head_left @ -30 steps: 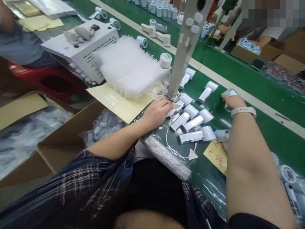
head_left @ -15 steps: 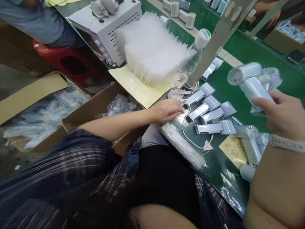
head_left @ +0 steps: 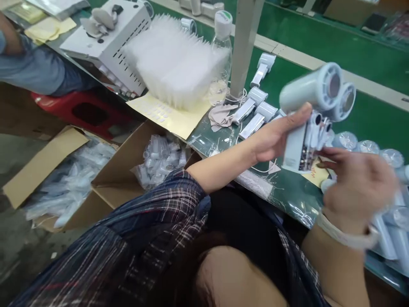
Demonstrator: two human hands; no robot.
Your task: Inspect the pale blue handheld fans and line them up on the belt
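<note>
My left hand (head_left: 276, 135) grips a pale blue handheld fan body (head_left: 303, 111) by its handle, raised above the green belt. A second fan head (head_left: 345, 101) sits right behind the first. My right hand (head_left: 358, 187), blurred and wearing a white wristband, touches the lower end of the open handle, where small parts show. Whether it holds the second fan is unclear. Several white handle covers (head_left: 254, 115) lie on the belt beyond my left hand.
A stack of clear plastic trays (head_left: 174, 59), a bottle (head_left: 222, 47) and a white box unit (head_left: 110, 36) stand at the back. A grey post (head_left: 244, 42) rises from the belt. Cardboard boxes (head_left: 108, 170) of bagged parts sit lower left. More fans (head_left: 367, 147) lie right. Another person's sleeve (head_left: 28, 68) far left.
My left hand left the belt edge and rose to take the fan's handle. My right hand dropped from gripping the fans to their lower end. The camera shifted right.
</note>
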